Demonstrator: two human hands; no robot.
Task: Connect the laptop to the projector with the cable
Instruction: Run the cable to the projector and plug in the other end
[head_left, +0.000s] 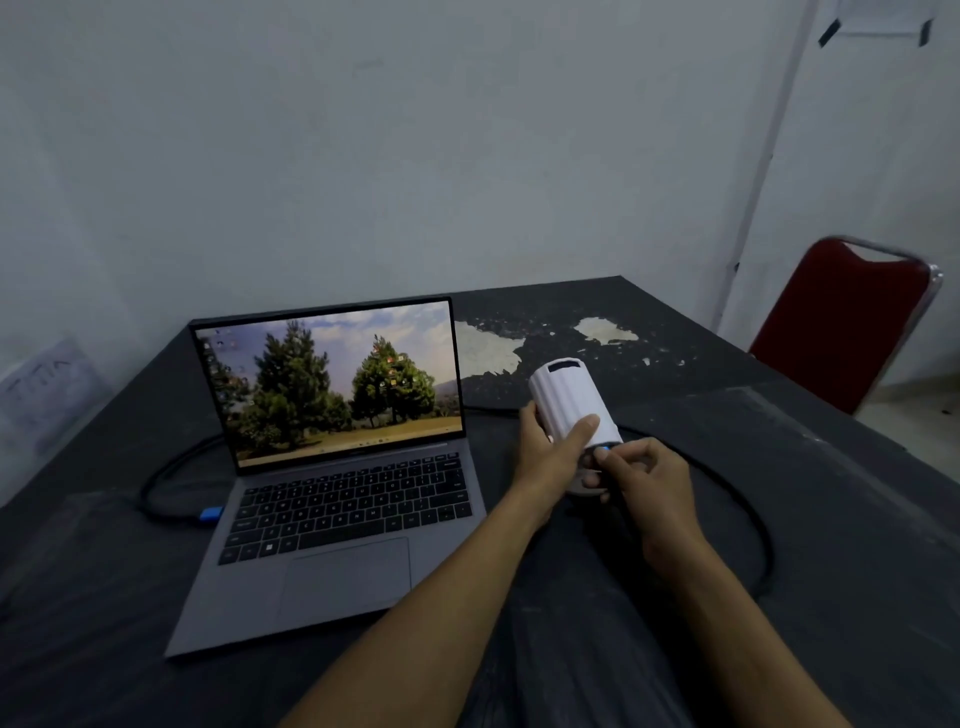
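An open grey laptop (332, 493) stands on the black table (779, 467), its screen showing trees. A black cable (748, 499) has one blue plug (210, 514) at the laptop's left edge and loops behind the laptop and around to the right. My left hand (550, 452) grips a white cylindrical projector (569, 400), tilted with its near end toward me. My right hand (644, 478) pinches the cable's other blue plug (607, 450) against that near end. Whether the plug is seated is hidden by my fingers.
A red chair (841, 322) stands past the table's right corner. Worn pale patches (488, 348) mark the table behind the laptop. A grey wall rises close behind, with a sheet of paper (47, 389) at the left.
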